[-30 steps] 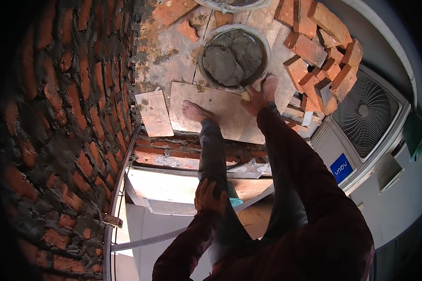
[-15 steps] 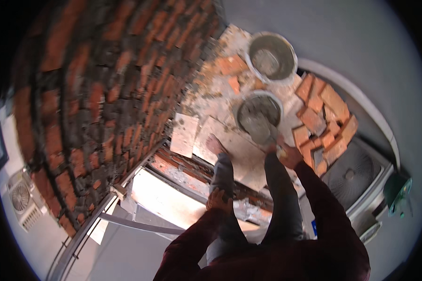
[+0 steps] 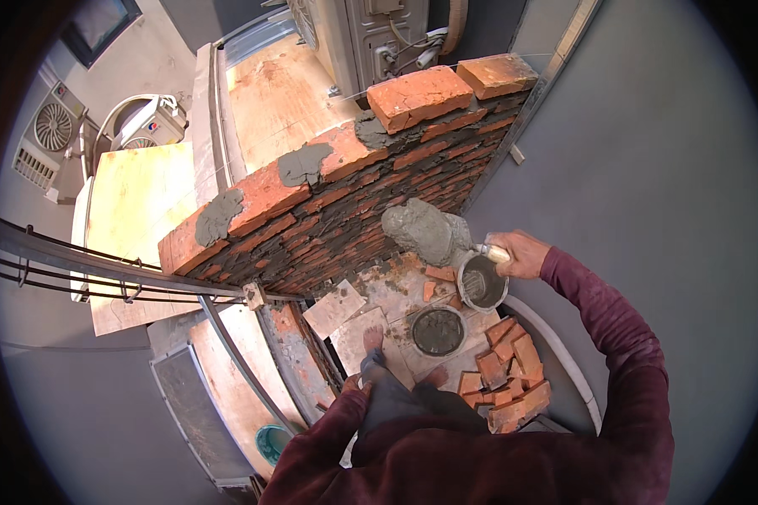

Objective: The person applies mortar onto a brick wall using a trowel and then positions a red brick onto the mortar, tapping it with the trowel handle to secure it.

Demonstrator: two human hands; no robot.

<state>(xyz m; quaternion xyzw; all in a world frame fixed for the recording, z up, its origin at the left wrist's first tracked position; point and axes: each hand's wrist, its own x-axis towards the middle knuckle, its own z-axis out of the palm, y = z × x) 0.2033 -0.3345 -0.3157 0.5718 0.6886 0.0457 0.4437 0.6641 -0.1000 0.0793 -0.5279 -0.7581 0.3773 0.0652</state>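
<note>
My right hand (image 3: 524,254) grips the pale handle of a trowel (image 3: 493,252), raised in front of a brick wall (image 3: 396,194). A thick heap of wet grey mortar (image 3: 425,231) covers the blade. On the wall's top course lie separate mortar dabs (image 3: 304,164), and a brick (image 3: 419,97) sits higher, towards the right end. Resting on my left leg near the knee, my left hand (image 3: 357,387) is partly hidden by its sleeve; it holds nothing I can see. Below, a bucket of mortar (image 3: 438,330) stands by my feet.
A second bucket (image 3: 483,284) is partly behind the trowel. Loose bricks (image 3: 514,362) are piled at right beside a pale pipe (image 3: 556,345). Boards (image 3: 334,309) lie on the floor. A metal rail (image 3: 101,265) runs at left; a string crosses above the wall top.
The view has tilted up to the wall top. My right hand has lifted the trowel from the nearer bucket, loaded with mortar. My left hand stays on my leg.
</note>
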